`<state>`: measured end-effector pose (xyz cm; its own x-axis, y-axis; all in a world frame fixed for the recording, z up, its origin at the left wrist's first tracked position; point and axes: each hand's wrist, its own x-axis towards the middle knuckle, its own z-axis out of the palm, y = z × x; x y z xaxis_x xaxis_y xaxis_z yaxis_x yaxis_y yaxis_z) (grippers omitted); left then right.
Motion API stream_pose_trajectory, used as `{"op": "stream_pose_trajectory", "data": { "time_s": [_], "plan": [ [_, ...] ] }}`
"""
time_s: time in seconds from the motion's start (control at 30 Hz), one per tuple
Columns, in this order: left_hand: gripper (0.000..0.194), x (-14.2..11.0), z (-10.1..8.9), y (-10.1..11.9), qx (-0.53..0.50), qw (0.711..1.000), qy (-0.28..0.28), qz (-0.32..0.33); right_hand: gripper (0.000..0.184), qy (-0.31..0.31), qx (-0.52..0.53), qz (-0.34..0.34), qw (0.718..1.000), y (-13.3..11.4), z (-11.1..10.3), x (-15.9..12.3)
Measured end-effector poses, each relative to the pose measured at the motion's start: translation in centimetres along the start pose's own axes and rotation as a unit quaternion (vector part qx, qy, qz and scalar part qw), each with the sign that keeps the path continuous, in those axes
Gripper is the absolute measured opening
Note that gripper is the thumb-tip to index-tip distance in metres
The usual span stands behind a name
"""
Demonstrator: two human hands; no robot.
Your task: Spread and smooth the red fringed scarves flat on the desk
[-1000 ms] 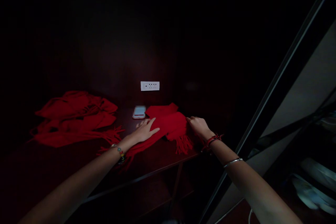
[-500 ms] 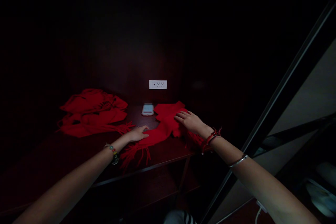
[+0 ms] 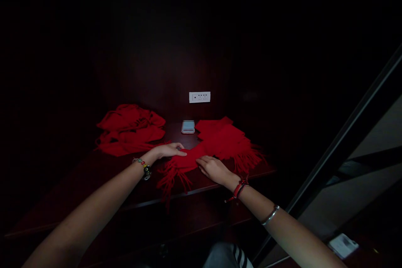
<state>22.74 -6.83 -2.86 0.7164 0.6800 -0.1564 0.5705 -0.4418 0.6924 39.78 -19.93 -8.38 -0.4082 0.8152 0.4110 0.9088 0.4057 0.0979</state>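
A red fringed scarf point(image 3: 216, 139) lies across the dark wooden shelf, its tassels hanging over the front edge at one end. On its left edge, near that end, is my left hand point(image 3: 171, 150), thumb on top of the cloth and fingers curled at the far side, partly hidden. My right hand point(image 3: 215, 170) pinches the scarf's near edge, fingers close together. A heap of red fringed cloth point(image 3: 132, 127) lies to the left, apart from the right hand.
A small device with a pale screen point(image 3: 188, 127) sits behind the scarf. A white socket panel point(image 3: 199, 97) is on the back wall. The shelf's front edge point(image 3: 141, 203) runs below my hands, and a dark-framed sliding panel point(image 3: 345, 142) slants at the right.
My right hand has moved left and nearer from the scarf's right part to its near edge. The scarf's right part now lies flatter, with its fringe spread. The view has shifted slightly left.
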Motion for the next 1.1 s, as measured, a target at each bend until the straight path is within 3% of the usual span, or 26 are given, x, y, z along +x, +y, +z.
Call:
{"op": "stream_pose_trajectory", "data": {
  "time_s": [0.13,0.27,0.43,0.57,0.63,0.73,0.83,0.97,1.1],
  "plan": [
    [0.068,-2.3,-0.4,-1.3,0.008,1.000,0.007,-0.002,0.023,0.002,-0.059,0.018,0.998,0.5,0.4,0.1],
    [0.082,-4.5,1.0,-1.9,0.094,0.993,0.027,0.070,0.031,0.046,-0.132,-0.005,0.990,1.2,-0.5,-0.1],
    [0.053,-4.3,2.8,-2.0,0.196,0.967,0.146,0.073,0.038,0.032,-0.177,0.081,0.980,3.6,-2.2,-0.7],
    [0.036,-3.6,2.5,-1.7,0.193,0.931,0.302,0.069,0.042,-0.026,-0.171,0.156,0.973,5.8,-2.7,-1.6],
    [0.035,-3.4,2.4,-1.5,0.176,0.915,0.354,0.080,0.046,-0.041,-0.167,0.178,0.969,6.2,-2.8,-1.8],
    [0.041,-3.2,2.8,-1.5,0.152,0.921,0.354,0.058,0.058,-0.036,-0.156,0.192,0.968,5.3,-2.9,-1.1],
    [0.063,-2.8,3.5,-1.9,0.178,0.936,0.302,0.040,0.066,-0.004,-0.132,0.134,0.982,3.1,-2.8,0.7],
    [0.074,-2.7,3.5,-2.7,0.208,0.941,0.267,0.015,0.055,0.003,-0.093,0.003,0.996,0.7,-1.6,2.8],
    [0.072,-3.1,3.0,-3.8,0.186,0.940,0.284,0.027,0.035,0.000,-0.073,-0.025,0.997,0.2,0.0,2.9]
  ]
}}
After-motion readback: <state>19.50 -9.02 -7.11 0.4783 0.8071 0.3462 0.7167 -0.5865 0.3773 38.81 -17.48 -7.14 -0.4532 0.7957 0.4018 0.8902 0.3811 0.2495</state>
